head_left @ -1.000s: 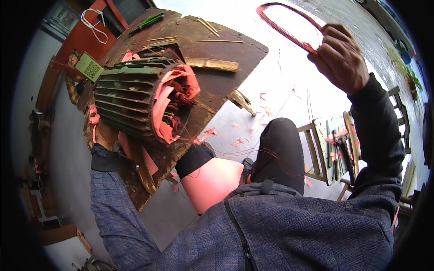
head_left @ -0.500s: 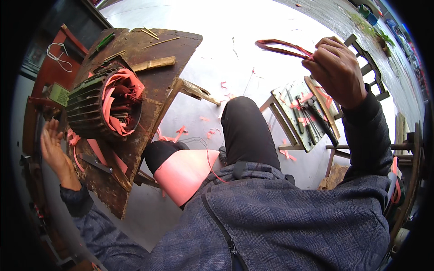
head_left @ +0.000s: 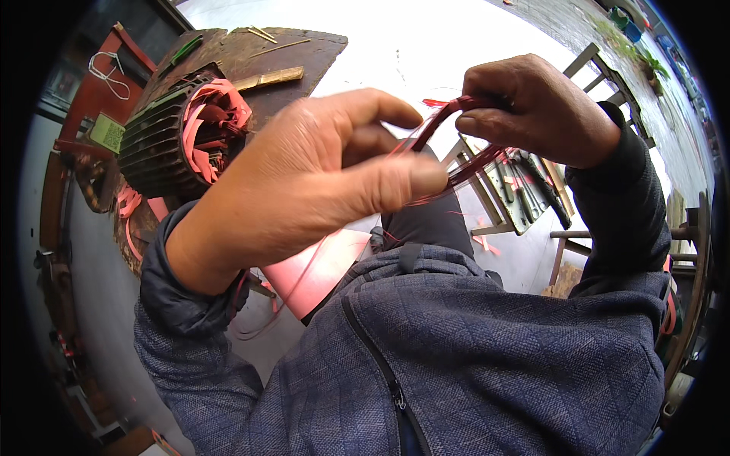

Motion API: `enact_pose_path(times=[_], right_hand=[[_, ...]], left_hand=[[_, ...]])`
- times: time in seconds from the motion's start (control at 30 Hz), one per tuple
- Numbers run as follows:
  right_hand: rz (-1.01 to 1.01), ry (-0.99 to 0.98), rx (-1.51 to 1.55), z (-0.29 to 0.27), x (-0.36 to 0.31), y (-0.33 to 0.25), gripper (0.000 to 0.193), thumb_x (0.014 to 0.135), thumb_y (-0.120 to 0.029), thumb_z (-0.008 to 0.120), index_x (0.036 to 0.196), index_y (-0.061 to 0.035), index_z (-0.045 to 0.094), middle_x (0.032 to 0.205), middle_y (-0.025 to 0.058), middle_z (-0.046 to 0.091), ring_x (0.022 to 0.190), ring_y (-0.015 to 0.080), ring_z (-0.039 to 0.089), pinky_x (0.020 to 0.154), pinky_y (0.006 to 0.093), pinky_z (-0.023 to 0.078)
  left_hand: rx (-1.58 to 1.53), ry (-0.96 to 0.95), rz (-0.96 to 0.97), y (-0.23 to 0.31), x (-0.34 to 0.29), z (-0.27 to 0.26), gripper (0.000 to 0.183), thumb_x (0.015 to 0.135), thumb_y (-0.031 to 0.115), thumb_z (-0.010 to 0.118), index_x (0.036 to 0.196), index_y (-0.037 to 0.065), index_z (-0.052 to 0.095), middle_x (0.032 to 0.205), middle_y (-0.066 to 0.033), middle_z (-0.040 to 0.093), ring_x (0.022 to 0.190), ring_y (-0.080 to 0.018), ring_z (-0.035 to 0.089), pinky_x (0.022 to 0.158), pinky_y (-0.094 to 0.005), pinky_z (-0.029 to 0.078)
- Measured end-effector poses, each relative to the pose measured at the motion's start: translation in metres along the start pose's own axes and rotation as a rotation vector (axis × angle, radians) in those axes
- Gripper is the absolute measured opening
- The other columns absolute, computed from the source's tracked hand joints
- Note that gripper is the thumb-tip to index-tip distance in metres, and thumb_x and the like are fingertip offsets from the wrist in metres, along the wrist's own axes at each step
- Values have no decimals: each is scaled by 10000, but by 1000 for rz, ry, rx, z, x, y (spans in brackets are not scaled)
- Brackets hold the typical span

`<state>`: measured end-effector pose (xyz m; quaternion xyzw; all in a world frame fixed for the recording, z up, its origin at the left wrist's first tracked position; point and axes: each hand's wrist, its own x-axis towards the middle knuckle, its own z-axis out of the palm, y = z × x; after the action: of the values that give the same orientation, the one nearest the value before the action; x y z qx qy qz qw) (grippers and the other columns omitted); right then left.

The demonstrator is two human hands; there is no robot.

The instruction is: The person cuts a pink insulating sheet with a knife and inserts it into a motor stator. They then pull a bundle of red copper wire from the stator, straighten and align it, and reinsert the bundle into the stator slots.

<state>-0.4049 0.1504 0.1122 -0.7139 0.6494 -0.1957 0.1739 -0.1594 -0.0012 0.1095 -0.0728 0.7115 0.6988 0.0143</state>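
Note:
A bundled loop of dark red winding wire point(head_left: 480, 162) hangs in front of me, with loose strands at its near end. My right hand point(head_left: 541, 112) is closed around the loop's far right side. From the left, my left hand point(head_left: 293, 171) reaches to the loop's near end. Its thumb and fingers are spread apart, and the thumb tip overlaps the wire; whether it touches cannot be made out. Left of this hand, a finned motor stator point(head_left: 152, 140) lies on its side on the wooden table point(head_left: 323, 47), pink insulating paper point(head_left: 199, 125) lining its bore.
A pink sheet point(head_left: 312, 277) covers part of my lap. Several hand tools point(head_left: 528, 197) lie on a low stool at the right. A wooden strip point(head_left: 270, 78), thin sticks and a green-handled tool point(head_left: 185, 50) rest on the table. A wooden chair point(head_left: 608, 87) stands beyond my right hand.
My left hand has swung from beside the stator across to the wire loop. My right hand has brought the loop left and nearer to the middle.

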Motion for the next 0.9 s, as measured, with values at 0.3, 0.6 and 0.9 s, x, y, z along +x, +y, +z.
enact_pose_path(times=[0.3,0.6,0.9], right_hand=[[-125,234,138,29,0,23,142,979,-48,696,1105,15,680,948,126,717,848,207,729,823,332,609],[-361,311,25,24,8,22,153,999,-19,678,1149,-18,707,1018,143,746,898,254,764,829,348,633],[-407,333,85,40,23,4,140,1009,-8,655,1132,2,721,974,115,719,852,203,730,782,301,595]], left_hand=[[105,145,-200,-12,-22,-7,275,1010,25,616,1260,-91,609,756,-64,700,655,-93,664,630,-230,512],[257,206,-206,2,-54,-26,183,1035,39,614,1175,-73,650,733,-30,662,683,-76,652,627,-216,492],[1278,295,164,5,-44,-26,82,986,15,631,1044,-22,677,748,-139,647,633,-204,680,601,-318,505]])
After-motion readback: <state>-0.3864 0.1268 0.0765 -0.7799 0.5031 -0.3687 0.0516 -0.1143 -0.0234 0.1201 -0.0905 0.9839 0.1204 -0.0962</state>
